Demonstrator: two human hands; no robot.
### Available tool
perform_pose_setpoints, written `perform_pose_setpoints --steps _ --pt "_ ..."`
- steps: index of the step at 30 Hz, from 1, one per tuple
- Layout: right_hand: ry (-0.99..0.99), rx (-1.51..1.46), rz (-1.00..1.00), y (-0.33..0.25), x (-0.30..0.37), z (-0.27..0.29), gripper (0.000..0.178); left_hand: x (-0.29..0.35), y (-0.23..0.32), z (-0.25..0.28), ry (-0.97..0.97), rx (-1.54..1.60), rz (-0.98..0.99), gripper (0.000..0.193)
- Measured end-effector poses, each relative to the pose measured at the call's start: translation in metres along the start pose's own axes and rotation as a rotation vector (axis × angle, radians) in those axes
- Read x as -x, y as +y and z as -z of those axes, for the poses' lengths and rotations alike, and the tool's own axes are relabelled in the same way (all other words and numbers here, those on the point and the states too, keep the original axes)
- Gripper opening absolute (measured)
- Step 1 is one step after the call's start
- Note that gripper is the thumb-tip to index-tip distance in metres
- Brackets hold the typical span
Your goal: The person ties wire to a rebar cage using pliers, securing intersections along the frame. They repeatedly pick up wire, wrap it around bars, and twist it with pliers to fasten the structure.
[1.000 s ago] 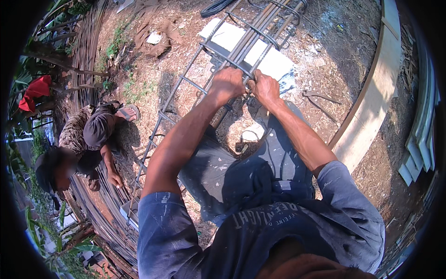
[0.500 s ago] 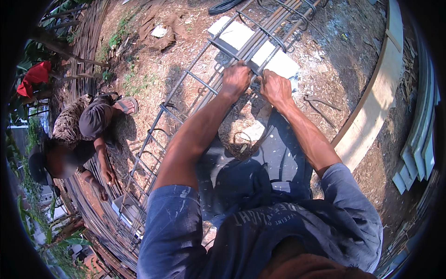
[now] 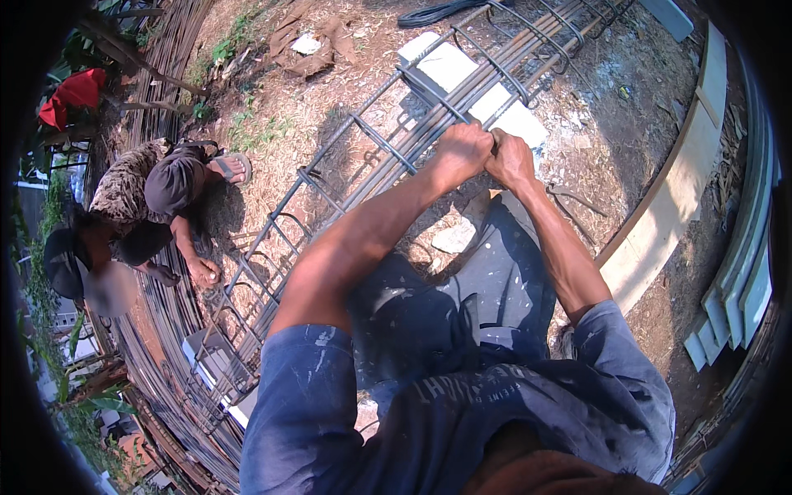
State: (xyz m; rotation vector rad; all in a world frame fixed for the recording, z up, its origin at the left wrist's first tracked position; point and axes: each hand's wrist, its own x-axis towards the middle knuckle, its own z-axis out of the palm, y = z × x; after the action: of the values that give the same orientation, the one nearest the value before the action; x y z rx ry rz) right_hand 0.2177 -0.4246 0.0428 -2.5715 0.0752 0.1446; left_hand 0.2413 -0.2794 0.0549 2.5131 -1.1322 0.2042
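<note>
Head view. A rebar cage (image 3: pixel 384 143) lies ahead of and to the left of the person's hands, crossing a white block (image 3: pixel 513 122) between that block's upper-left and lower-right ends. The left hand (image 3: pixel 464 153), nearer the cage's midline, and the right hand (image 3: pixel 511 158) meet at its near long side. Both appear clenched on its steel; whether around a rod or a tie is hidden. The long axis runs diagonally: one end points away to the upper right, the other towards the lower left, near a crouching co-worker's hand (image 3: pixel 204 271). Pincers (image 3: pixel 554 190) rest on the ground, right of the right hand.
</note>
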Motion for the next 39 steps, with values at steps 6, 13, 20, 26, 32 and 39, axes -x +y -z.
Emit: perform_pose_setpoints --steps 6,13,20,26,32,39 --pt "0.017 -0.026 0.056 -0.009 0.003 0.004 0.032 0.002 -0.029 0.007 -0.219 0.086 0.17 0.032" --pt "0.065 -0.885 -0.492 0.002 -0.002 -0.013 0.023 0.014 -0.006 -0.021 0.054 0.146 0.385 0.034" --pt "-0.12 -0.714 -0.28 -0.007 0.036 0.02 0.009 0.023 0.007 -0.053 0.263 0.078 0.35 0.03" --pt "0.099 -0.042 -0.001 -0.002 -0.029 0.039 0.023 0.006 0.012 -0.059 0.405 0.086 0.382 0.013" --pt "-0.394 -0.259 -0.065 0.035 -0.003 0.035 0.022 0.008 0.01 -0.054 0.31 0.119 0.417 0.018" --pt "-0.1 -0.44 -0.527 0.188 0.081 0.026 0.043 0.019 0.017 -0.031 0.226 0.285 0.749 0.022"
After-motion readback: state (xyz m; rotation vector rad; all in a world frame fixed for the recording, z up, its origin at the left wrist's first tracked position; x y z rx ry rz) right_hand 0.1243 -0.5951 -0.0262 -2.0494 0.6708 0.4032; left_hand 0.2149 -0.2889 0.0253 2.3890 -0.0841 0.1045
